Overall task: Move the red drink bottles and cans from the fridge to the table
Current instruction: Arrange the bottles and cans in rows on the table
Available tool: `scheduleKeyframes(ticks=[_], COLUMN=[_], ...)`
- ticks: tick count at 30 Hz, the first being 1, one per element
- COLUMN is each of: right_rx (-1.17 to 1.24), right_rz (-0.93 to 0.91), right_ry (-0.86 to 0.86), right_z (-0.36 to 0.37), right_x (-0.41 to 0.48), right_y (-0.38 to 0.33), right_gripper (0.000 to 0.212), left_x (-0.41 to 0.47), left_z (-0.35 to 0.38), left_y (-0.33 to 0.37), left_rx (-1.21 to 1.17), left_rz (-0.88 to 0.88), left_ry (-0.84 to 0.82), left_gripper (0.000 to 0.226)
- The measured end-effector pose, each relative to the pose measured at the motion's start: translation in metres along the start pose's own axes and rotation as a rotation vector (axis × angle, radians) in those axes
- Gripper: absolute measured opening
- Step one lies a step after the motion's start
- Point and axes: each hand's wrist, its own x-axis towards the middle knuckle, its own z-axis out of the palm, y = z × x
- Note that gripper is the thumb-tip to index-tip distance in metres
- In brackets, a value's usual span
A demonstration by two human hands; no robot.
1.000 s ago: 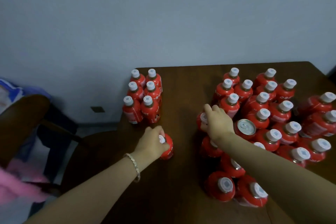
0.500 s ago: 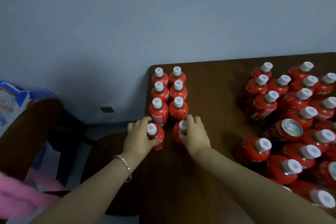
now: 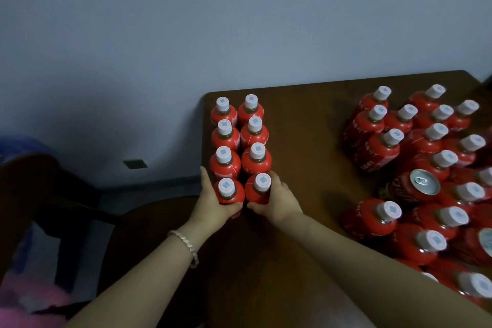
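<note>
Now the left hand (image 3: 213,208) grips the left-column bottle (image 3: 231,194) and the right hand (image 3: 279,205) grips the right-column bottle (image 3: 256,193). Both bottles stand upright at the near end of the double row (image 3: 254,137) by the table (image 3: 306,120) left edge. I judge this is the placing step; next, release gently without tipping the neighbours.

Eight red bottles (image 3: 226,138) stand in a block of two columns of four on the one table (image 3: 306,128). The loose cluster of bottles (image 3: 383,152) to the right shows at least sixteen white caps before it runs off the edge. Two cans show, one full can top (image 3: 424,181) and a second can (image 3: 487,241) cut by the edge, along with two hands, the left hand (image 3: 213,208) and the right hand (image 3: 279,205), and one bracelet (image 3: 186,243).
</note>
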Motion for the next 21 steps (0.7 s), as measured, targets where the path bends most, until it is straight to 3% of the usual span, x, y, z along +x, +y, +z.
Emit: scheduleKeyframes(ticks=[4, 8, 9, 11, 13, 15, 17, 19, 21], right_rx=[0.044, -0.092, -0.179, -0.325, -0.37, -0.366, -0.382, -0.401, -0.463], right_rz=[-0.013, 0.007, -0.001, -0.071, -0.148, -0.195, -0.226, -0.209, -0.136], right_ry=[-0.032, -0.173, -0.198, -0.209, -0.147, -0.019, 0.134, 0.273, 0.336], right_z=[-0.004, -0.015, -0.023, -0.039, -0.064, -0.095, -0.124, -0.156, -0.187], right_x=[0.004, 0.001, -0.005, -0.018, -0.034, -0.051, -0.061, -0.07, -0.073], right_y=[0.004, 0.002, 0.004, 0.004, 0.014, 0.036, 0.058, 0.084, 0.111], right_gripper=[0.104, 0.111, 0.107, 0.078, 0.046, 0.034, 0.03, 0.032, 0.039], left_x=[0.008, 0.002, -0.006, -0.026, -0.049, -0.066, -0.075, -0.081, -0.08], left_z=[-0.006, -0.004, 0.005, 0.02, 0.043, 0.071, 0.098, 0.129, 0.162], left_y=[0.005, 0.011, 0.017, 0.031, 0.046, 0.061, 0.076, 0.091, 0.103], left_rx=[0.0, 0.09, 0.154, 0.421, 0.67, 0.699, 0.633, 0.607, 0.695], left_rz=[-0.061, 0.028, 0.048, 0.029, 0.195, 0.446, 0.579, 0.578, 0.51], left_ry=[-0.136, -0.033, 0.043, 0.29, 0.439, 0.356, 0.124, -0.078, -0.196], left_gripper=[0.117, 0.114, 0.114, 0.111, 0.103, 0.089, 0.068, 0.052, 0.05])
